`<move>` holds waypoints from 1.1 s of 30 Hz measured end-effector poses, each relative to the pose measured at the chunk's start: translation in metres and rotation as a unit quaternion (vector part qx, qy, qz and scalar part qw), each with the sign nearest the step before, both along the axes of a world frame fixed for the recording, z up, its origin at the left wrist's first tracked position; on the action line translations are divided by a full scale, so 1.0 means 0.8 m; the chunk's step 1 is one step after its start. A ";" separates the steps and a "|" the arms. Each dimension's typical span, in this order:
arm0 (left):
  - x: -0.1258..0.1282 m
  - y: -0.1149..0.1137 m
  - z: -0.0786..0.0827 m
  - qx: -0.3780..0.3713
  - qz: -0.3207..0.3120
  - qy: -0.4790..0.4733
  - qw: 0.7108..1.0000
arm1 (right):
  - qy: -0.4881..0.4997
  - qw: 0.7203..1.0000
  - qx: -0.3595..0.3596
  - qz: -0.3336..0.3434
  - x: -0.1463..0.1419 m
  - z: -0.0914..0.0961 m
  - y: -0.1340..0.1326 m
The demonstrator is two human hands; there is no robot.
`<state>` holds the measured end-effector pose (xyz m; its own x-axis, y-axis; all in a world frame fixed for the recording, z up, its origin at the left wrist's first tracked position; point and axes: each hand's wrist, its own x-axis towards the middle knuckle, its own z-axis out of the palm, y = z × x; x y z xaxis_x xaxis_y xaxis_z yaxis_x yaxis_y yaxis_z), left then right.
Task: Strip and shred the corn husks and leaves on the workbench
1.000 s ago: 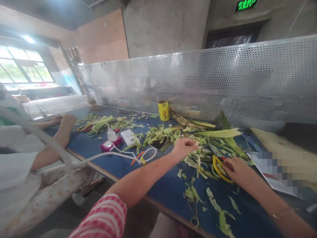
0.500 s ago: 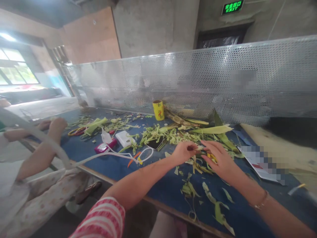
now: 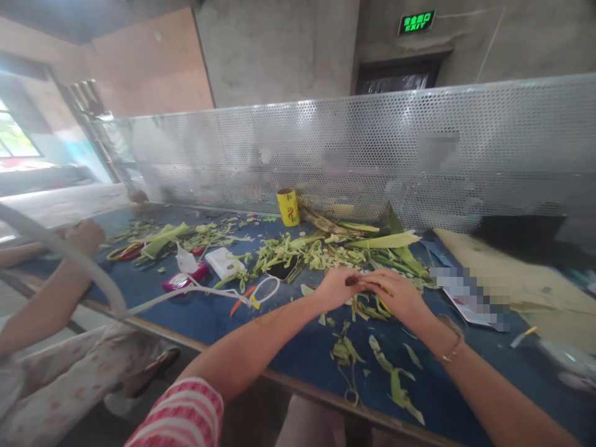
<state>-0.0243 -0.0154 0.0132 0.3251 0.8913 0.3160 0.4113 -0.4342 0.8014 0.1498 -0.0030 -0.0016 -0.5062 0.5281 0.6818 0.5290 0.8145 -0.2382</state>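
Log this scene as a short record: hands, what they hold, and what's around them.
Left hand: pinching a small piece, too blurred to identify
Right hand: fingertips meet the left's on the same piece
Beneath: leaf scraps on the table
Behind: yellow cup, perforated screen
Far left: a co-worker's hand

Shared workshop. Bare concrete walls, green lit exit sign [image 3: 416, 22], long blue-topped counter [image 3: 242, 310] backed by perforated metal screen [image 3: 326, 155]; green leaf trimmings [image 3: 302, 251] strewn across it; second worker seated alongside.
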 end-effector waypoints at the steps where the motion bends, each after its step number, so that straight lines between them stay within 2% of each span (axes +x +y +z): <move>1: 0.000 0.001 -0.001 0.006 0.004 0.003 1.000 | 0.002 1.000 0.003 -0.003 -0.001 -0.001 -0.001; 6: 0.001 0.004 -0.008 0.017 0.034 0.018 0.999 | 0.018 1.000 0.024 -0.009 -0.003 -0.007 -0.004; 10: 0.003 0.001 -0.004 0.020 0.053 0.010 0.998 | 0.017 0.999 0.031 -0.014 -0.003 -0.009 -0.003; 19: -0.003 0.008 0.002 0.092 0.023 0.151 0.984 | 0.017 0.999 0.031 0.007 -0.005 -0.001 -0.001; 26: -0.009 0.012 0.004 0.142 -0.010 0.172 0.975 | 0.017 1.000 0.023 0.002 -0.007 0.005 -0.003; 33: -0.021 0.021 0.002 0.167 -0.012 0.214 0.962 | 0.013 0.999 -0.037 -0.015 -0.014 0.001 0.004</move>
<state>-0.0407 0.0013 0.0150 0.5092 0.7532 0.4164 0.6593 -0.6524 0.3738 0.1386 -0.0001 -0.0012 -0.4717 0.5927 0.6528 0.5464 0.7776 -0.3111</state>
